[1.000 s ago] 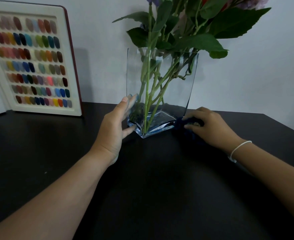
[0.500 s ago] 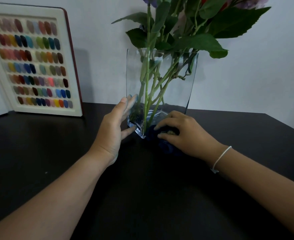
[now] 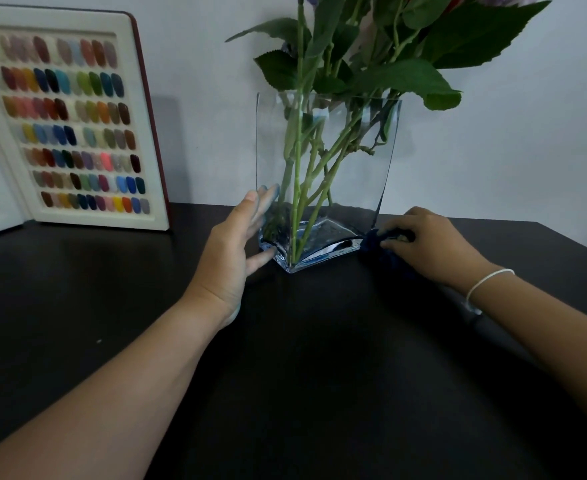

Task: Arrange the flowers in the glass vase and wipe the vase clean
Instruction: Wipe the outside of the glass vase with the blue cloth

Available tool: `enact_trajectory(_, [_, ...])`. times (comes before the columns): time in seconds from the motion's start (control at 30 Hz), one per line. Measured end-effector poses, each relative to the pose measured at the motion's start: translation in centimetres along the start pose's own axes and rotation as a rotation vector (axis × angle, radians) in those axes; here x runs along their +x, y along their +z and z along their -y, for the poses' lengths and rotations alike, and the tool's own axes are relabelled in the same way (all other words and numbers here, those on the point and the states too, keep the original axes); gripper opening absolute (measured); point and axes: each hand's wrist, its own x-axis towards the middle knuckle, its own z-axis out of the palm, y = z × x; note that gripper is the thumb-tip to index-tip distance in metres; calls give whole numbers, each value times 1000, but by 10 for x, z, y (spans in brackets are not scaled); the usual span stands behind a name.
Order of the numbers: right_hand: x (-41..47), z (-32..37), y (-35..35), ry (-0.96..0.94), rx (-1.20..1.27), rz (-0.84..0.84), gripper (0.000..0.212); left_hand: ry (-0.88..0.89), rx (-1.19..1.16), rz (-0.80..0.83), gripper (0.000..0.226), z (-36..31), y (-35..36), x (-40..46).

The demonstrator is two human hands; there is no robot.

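a dark table [image 3: 319, 375] carries everything. at its far left edge a sample board [image 3: 73, 123] with rows of coloured chips leans against the wall. near the middle of the far edge stands a clear glass vase [image 3: 350, 174], upright, one corner turned toward the camera. flowers [image 3: 371, 64] stand in it, their green stems meeting at the bottom and the leaves spreading above the rim. the left hand [image 3: 231, 251] is flat against the vase's left side, fingers straight and spread, thumb at the base. the right hand [image 3: 430, 245] pinches a dark blue cloth [image 3: 376, 245] with curled fingers, pressing it against the vase's lower right corner. a white bracelet [image 3: 486, 282] circles that wrist.
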Motion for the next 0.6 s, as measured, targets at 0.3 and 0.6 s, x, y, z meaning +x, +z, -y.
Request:
enact_trajectory(0.3, [-8, 23, 4, -121, 25, 9, 18, 7, -8, -6, 40, 0, 1, 1])
enact_trajectory(0.6, [-24, 77, 20, -351, 123, 84, 21, -13, -6, -4, 48, 0, 0, 0])
